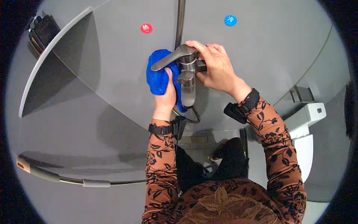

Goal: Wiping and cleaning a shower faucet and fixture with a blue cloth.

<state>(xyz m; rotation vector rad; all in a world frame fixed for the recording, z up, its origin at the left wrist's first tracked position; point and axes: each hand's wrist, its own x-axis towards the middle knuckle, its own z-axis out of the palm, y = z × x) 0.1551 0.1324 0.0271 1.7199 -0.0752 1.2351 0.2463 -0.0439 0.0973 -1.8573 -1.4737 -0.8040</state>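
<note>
A dark metal shower mixer tap (188, 91) is fixed to the grey wall, its lever handle (165, 61) pointing left. In my left hand (167, 99) is a bunched blue cloth (159, 81), pressed close to the tap's left side below the lever. The thumb lies over the cloth, and the other fingers are hidden by it. My right hand (219, 68) grips the tap from the right, with one finger on top of the lever's base and others partly hidden behind the body. A metal riser pipe (179, 25) runs up from behind the tap.
Red (146, 28) and blue (230, 20) round stickers mark the wall. A hose (195, 119) loops under the tap. A corner shelf (72, 53) juts out at left, above a metal bar (125, 182). A white toilet (303, 151) stands at right, near a small wall holder (304, 94).
</note>
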